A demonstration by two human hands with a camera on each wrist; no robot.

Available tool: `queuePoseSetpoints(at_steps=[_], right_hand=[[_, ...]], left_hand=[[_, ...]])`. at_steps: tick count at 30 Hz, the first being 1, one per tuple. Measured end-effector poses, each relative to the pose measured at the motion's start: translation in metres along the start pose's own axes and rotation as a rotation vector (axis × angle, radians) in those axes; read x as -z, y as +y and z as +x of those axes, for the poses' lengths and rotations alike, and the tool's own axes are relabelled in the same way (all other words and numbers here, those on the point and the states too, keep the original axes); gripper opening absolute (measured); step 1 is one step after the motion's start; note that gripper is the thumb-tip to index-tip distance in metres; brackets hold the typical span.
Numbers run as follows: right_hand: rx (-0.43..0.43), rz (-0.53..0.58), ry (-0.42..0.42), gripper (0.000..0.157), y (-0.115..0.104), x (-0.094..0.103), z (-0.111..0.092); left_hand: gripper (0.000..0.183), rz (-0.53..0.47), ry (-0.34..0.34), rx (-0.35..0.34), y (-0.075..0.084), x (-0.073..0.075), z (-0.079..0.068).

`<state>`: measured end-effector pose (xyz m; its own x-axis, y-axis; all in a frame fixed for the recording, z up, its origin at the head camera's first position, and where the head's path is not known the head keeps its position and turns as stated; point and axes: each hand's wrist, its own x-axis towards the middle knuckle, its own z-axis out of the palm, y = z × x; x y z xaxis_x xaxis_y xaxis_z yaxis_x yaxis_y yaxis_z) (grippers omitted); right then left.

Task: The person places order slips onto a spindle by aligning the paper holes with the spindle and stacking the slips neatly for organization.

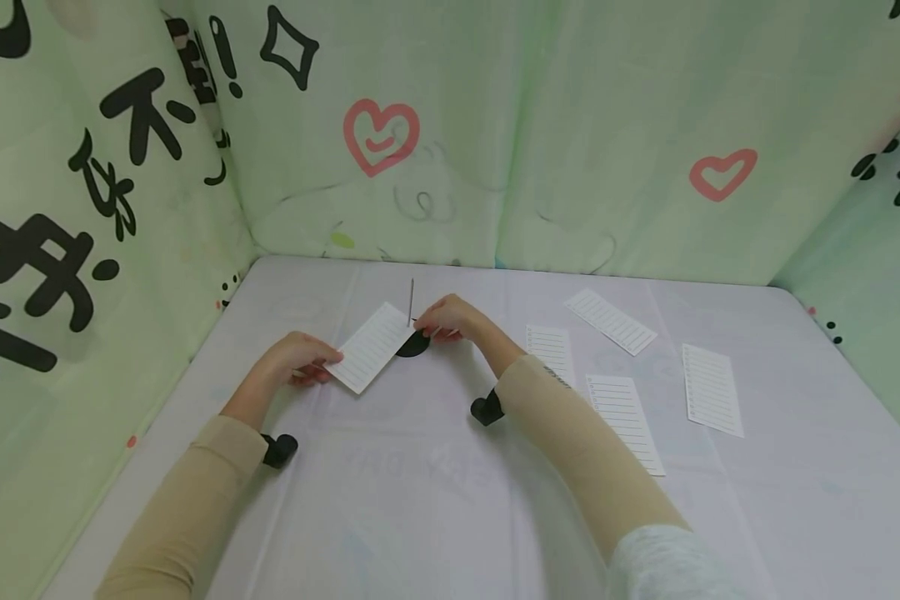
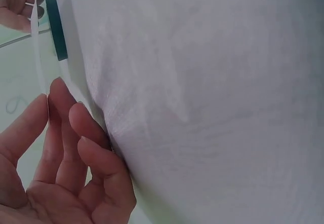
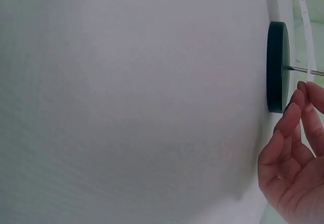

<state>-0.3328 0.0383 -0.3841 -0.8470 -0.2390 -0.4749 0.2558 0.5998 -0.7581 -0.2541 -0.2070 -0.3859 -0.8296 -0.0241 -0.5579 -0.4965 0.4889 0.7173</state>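
Note:
A lined white paper slip (image 1: 370, 348) is held up over the table, tilted, between both hands. My left hand (image 1: 300, 358) pinches its near left edge between thumb and fingertips; the left wrist view shows this hand (image 2: 76, 153) with the slip edge-on. At the slip's far right corner, my right hand (image 1: 450, 318) pinches the paper. A bill spike with a round black base (image 1: 414, 345) and thin upright metal rod (image 1: 411, 302) stands there. In the right wrist view, the rod shows on both sides of the slip (image 3: 307, 31), just above the base (image 3: 277, 67).
To the right lie several more lined slips: one at the back (image 1: 611, 321), one at the far right (image 1: 711, 390), one nearer (image 1: 625, 417) and one (image 1: 549, 350) partly behind my right sleeve. Printed curtains (image 1: 607, 125) enclose the white-covered table (image 1: 390, 517) at the back and sides.

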Motion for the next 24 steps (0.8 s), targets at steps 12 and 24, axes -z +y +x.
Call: queuePoseSetpoints(at_steps=[12,24], right_hand=[[0.011,-0.04,0.041,0.022,0.0035,-0.0071,0.0039],[0.023,-0.051,0.052,0.022,0.0052,-0.0079,0.0038]], left_hand=[[0.025,0.059,-0.051,0.058,-0.0021,0.0039,0.0089],[0.026,0.075,-0.172,0.025,-0.0047,0.0069,0.0057]])
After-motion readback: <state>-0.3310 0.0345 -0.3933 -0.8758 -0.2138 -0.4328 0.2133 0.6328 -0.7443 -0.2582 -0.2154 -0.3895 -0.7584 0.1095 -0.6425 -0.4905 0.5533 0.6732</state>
